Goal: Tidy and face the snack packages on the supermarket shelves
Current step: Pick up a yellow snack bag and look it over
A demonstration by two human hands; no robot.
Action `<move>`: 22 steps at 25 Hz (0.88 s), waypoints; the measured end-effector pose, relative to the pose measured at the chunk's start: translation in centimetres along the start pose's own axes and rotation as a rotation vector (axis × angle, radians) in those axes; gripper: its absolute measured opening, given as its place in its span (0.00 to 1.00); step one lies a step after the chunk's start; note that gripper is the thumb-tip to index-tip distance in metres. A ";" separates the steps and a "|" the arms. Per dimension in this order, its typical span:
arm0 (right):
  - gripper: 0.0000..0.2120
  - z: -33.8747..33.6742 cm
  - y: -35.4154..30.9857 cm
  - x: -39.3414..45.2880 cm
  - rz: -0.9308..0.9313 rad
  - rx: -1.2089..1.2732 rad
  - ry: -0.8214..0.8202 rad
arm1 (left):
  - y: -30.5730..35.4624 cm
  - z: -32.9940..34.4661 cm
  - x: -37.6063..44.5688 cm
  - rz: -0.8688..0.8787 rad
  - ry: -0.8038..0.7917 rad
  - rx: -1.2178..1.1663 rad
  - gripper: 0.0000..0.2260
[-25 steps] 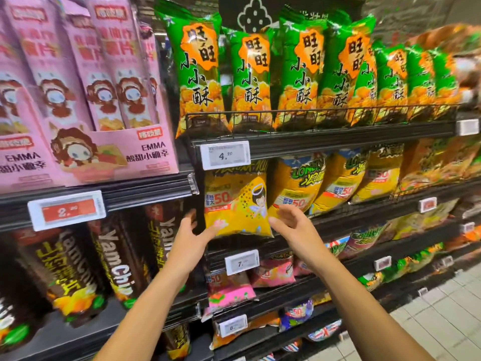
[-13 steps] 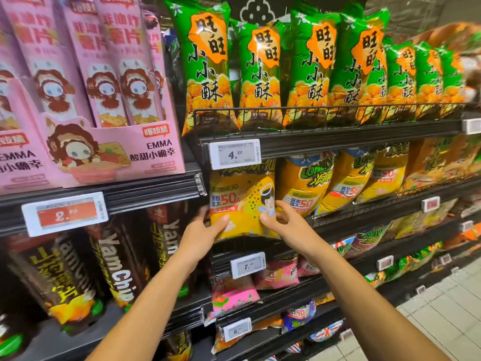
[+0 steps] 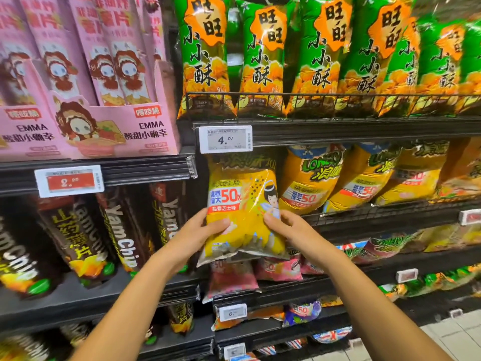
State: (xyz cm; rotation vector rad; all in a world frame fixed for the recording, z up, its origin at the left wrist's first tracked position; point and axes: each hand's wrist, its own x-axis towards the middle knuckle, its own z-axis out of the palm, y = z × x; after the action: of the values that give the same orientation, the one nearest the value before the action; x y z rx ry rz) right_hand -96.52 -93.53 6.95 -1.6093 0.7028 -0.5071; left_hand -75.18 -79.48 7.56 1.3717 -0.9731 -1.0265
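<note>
A yellow snack bag [image 3: 243,204] with a "50%" label and an angel figure is lifted off the second shelf and hangs in front of it, tilted slightly. My left hand [image 3: 197,234] grips its lower left edge, thumb on the front. On the lower right edge my right hand [image 3: 289,230] pinches the bag. Another yellow bag [image 3: 242,162] stands behind it on the shelf. More yellow bags [image 3: 309,178] lean in a row to the right.
Green tall bags [image 3: 205,56] fill the top shelf behind a wire rail [image 3: 338,96]. A pink display box [image 3: 104,128] sits upper left, dark yam chip packs [image 3: 122,230] below it. Pink bags [image 3: 231,277] lie on the shelf underneath. Price tags [image 3: 225,139] line the shelf edges.
Both hands reached up to the yellow bag, took hold of its lower edges, and pulled it out and down from the shelf. The view moved closer.
</note>
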 end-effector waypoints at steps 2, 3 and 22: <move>0.36 -1.2 0.7 -0.6 0.058 0.033 -0.090 | -0.7 1.0 -1.1 -0.035 0.012 -0.015 0.26; 0.36 -1.6 0.8 -0.9 0.071 0.060 -0.116 | -1.2 1.5 -1.5 -0.044 0.036 -0.061 0.26; 0.34 -2.2 2.8 -5.7 -0.023 0.329 -0.533 | -3.2 10.0 -9.8 0.058 0.281 -0.191 0.36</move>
State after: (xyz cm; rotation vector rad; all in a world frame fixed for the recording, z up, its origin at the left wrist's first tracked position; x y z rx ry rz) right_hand -102.59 -91.35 4.87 -1.3561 0.1867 -0.1792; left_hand -87.59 -72.74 4.75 1.2800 -0.6839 -0.8335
